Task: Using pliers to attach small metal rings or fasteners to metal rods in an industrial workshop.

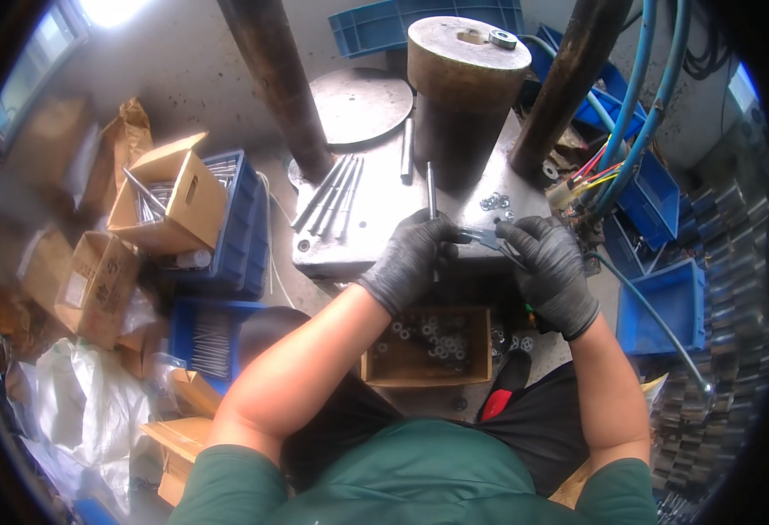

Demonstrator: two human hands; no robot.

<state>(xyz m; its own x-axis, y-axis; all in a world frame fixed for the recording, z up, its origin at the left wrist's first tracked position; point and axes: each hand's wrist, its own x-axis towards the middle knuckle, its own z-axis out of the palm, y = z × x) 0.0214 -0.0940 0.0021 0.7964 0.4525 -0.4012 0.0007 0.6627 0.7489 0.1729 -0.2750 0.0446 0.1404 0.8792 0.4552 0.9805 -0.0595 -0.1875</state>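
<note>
Head view: left grip [409, 261] clasps rod [432, 188], right grip [554, 273] pliers [488, 239]; brown box [424, 378] holds rings [437, 341].

The held rod [431, 188] is bare metal, smooth with a decent shine, and the pliers [487, 238] look metal too. Gloves [555, 273] are matt and wrinkly, can't tell if knit or rubbery. Tabletop [371, 248]'s shiny, scuffed metal; the big cylinder [465, 98] is duller, kinda rough brownish metal. Crates [656, 308] are blue plastic, boxes [202, 203] plain matt cardboard, the sack [87, 398] crinkly, slightly glossy plastic. Shirt [402, 477]'s matt cloth.
</note>
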